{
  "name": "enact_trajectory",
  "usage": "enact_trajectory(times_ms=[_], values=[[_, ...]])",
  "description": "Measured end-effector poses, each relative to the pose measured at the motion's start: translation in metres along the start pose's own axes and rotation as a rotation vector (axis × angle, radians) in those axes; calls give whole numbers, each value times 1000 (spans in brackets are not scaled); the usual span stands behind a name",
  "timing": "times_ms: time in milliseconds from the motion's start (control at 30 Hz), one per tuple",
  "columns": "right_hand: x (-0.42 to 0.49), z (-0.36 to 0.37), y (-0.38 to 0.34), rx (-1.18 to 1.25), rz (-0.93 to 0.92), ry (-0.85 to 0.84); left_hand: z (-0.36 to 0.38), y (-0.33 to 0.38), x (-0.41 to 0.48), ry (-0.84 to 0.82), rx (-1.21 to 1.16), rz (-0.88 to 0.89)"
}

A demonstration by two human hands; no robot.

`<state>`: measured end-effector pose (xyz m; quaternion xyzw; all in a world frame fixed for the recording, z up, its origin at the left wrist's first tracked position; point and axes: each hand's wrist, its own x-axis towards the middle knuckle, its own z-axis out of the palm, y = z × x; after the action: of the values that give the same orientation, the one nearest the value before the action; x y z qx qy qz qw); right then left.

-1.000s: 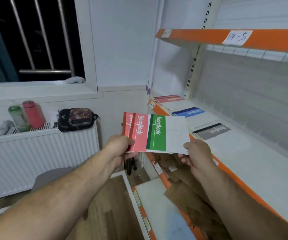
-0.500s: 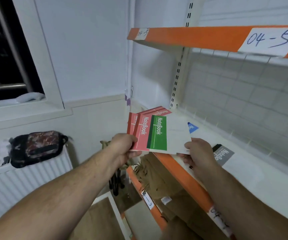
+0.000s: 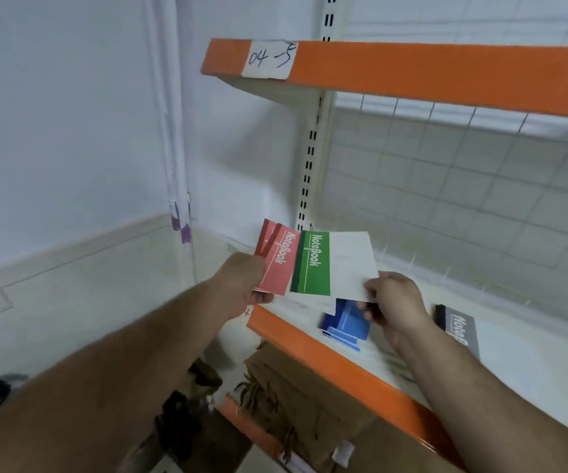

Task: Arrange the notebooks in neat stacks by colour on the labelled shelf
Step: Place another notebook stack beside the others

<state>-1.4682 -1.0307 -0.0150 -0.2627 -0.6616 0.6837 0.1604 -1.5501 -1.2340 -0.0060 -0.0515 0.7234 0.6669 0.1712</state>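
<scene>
Fanning out above the shelf [image 3: 327, 353], red notebooks [image 3: 275, 268] and a half-white green notebook [image 3: 313, 264] are overlapping. The left hand [image 3: 241, 285] is clamping its grip on the reds, and the right hand [image 3: 395, 302] is pinching the green's corner. Blue notebooks [image 3: 347, 324] and a grey notebook [image 3: 460, 332] are lying on the shelf beneath.

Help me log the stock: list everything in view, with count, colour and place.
Orange-edged white shelves: two, lower shelf and upper shelf.
White paper label: one, white, on upper shelf's edge.
Red paper notebooks: at least two, red, held fanned.
Green-and-white paper notebook: one, green-and-white, overlapping the reds.
Blue paper notebooks: small stack, blue, lower shelf, below the green one.
Grey paper notebook: one, grey, lower shelf, further right.
Brown cardboard: count unclear, brown, beneath lower shelf.
Left hand: one, grips the red notebooks.
Right hand: one, pinches the green notebook's white corner.
</scene>
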Motion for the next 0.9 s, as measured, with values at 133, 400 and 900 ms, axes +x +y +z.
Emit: enact_trajectory(times_ms=[133, 400, 900], values=[[0, 21, -2, 16, 7, 86, -12, 10, 39, -58, 171, 10], [-4, 39, 2, 5, 51, 214, -28, 16, 85, -93, 681, 204], [-6, 48, 11, -51, 68, 252, -30, 7, 98, 34, 1081, 455]])
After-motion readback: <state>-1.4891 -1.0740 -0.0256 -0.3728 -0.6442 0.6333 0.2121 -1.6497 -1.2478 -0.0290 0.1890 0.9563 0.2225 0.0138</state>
